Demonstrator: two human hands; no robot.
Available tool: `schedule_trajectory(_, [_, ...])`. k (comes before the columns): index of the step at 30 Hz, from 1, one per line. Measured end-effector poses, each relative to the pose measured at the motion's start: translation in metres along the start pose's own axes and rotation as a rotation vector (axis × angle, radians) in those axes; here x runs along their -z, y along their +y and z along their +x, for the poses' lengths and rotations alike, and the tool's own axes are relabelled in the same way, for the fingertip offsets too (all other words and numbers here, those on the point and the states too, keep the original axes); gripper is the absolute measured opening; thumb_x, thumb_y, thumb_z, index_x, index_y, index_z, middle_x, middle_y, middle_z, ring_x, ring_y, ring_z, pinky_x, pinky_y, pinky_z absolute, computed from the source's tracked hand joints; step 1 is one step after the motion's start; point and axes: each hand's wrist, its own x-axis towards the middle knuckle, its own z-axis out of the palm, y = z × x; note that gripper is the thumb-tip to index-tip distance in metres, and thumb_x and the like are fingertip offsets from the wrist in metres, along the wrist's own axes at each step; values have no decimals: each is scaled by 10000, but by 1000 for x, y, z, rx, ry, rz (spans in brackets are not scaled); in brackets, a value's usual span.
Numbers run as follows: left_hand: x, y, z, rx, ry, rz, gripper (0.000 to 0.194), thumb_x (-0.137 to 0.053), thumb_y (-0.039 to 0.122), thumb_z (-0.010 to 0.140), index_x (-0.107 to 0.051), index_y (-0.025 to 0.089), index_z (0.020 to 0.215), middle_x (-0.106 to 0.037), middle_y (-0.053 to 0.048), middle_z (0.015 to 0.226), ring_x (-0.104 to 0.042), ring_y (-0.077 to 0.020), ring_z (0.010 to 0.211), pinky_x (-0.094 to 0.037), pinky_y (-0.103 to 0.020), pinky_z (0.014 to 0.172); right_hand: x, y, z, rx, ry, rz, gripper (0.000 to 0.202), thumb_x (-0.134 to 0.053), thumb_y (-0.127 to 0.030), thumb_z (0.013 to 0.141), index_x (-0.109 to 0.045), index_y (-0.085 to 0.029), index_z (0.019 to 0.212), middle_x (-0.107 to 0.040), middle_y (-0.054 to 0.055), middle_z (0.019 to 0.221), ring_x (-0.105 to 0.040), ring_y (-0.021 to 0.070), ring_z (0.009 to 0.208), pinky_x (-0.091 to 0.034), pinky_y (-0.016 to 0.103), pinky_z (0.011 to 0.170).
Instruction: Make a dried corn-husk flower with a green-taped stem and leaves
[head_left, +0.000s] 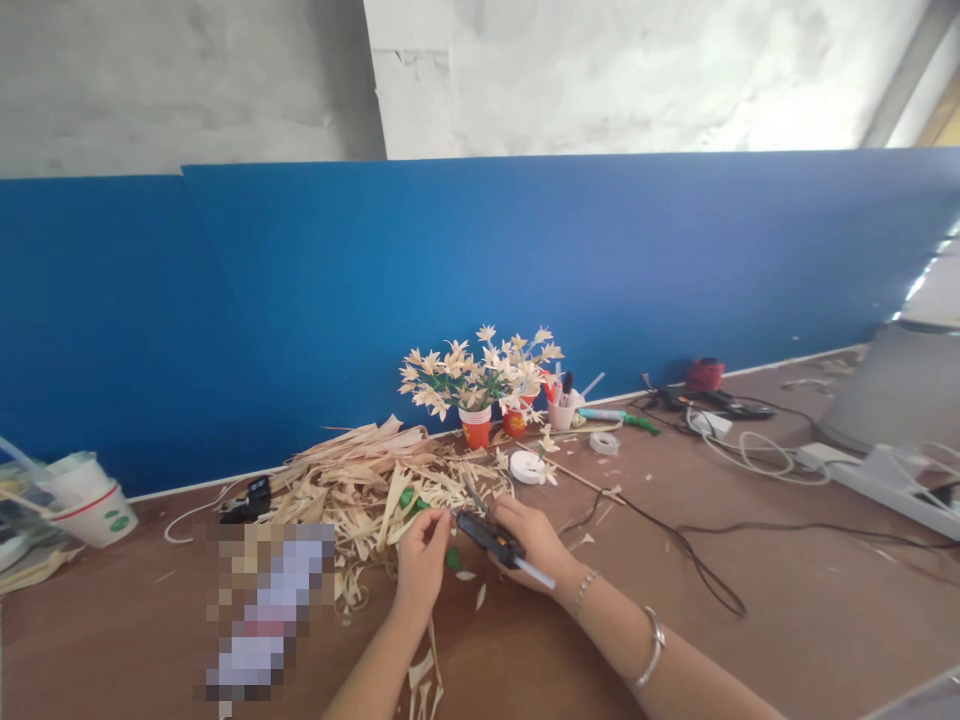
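My right hand (538, 540) is wrapped around a black hot glue gun (484, 535), with a pale glue stick (534, 572) poking out of its back end. The gun's nozzle points left at the fingertips of my left hand (422, 558). Those fingers are pinched together, and whatever they hold is too small or hidden to name. Just beyond both hands lies a heap of dry corn husk strips (360, 475). A green piece (453, 559) and small husk scraps (481, 597) rest on the brown table (600, 650) below the gun.
Husk flowers (450, 375) stand in red paper cups (475, 432) against the blue partition (315, 300). Nearby are a white round spool (527, 467), a tape roll (604, 443) and a pen cup (561, 412). Black cable (697, 565) and a power strip (892, 490) lie right; a white bucket (97, 515) stands left.
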Motion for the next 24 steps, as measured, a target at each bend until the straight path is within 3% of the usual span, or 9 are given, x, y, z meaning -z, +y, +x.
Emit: schedule_trajectory(24, [0,2,0,-11,13,4,294,-535,441,752,-634,167,718,-639,-21,690,-577,-186,695,-446,-280,688,1,-2,0,-40,-2,8,165,-537,-145,622,-429,-210,728,-488,12,767,-496,145,656,-377,220,588])
